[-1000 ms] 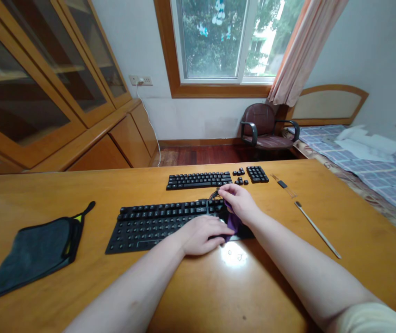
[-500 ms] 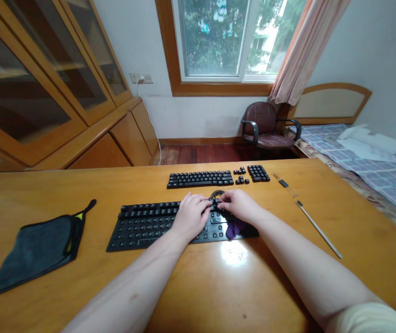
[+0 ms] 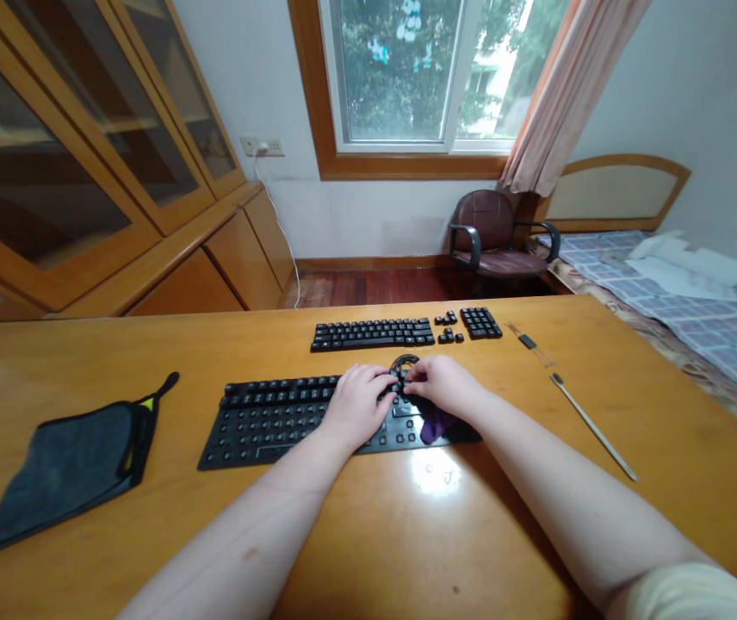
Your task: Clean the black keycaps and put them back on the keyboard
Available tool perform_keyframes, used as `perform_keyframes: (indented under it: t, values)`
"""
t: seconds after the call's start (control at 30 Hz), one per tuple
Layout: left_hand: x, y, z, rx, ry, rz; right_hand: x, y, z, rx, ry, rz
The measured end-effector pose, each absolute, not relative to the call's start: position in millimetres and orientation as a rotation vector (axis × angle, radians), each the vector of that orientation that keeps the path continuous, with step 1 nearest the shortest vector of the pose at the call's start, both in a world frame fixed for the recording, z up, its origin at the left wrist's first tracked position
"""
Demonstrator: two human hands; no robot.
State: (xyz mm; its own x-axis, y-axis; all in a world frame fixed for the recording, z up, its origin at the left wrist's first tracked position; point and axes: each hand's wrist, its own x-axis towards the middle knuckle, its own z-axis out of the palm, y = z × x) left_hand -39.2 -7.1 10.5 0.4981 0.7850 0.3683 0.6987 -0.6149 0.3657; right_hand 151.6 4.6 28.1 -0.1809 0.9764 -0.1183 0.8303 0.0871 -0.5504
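- Stretching left to right, its long axis crossing beneath both hands, the keyboard (image 3: 271,422) lies mostly to the left hand's left.
- The left hand (image 3: 361,403) arches over its back part, thumb and fingers pointing rightward; whether they clasp anything cannot be told.
- Just beyond both hands' fingertips sits the coiled cable (image 3: 404,358).
- The right hand (image 3: 444,383) faces the left, fingers bunched at the same spot, about equally near; anything pinched is too small to tell.
- Purple cloth (image 3: 434,428) rests on the keyboard, just below the right hand.
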Motion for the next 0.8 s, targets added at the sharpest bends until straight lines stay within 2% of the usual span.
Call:
perform_keyframes:
  t: [0.3,0.53,0.8]
  values:
    - [-38.8,-6.6,11.2,2.566,1.216,0.7,143.9,-3.4,31.7,-1.787,-2.247,0.446]
    - [-37.9,-9.1,15.1,2.56,1.184,0.652,151.4,-0.1,31.5,-1.686,-2.239,0.624]
    - [-37.2,-9.2,16.8,2.605,1.168,0.574,150.5,0.8,25.9,-1.729,-2.193,0.635]
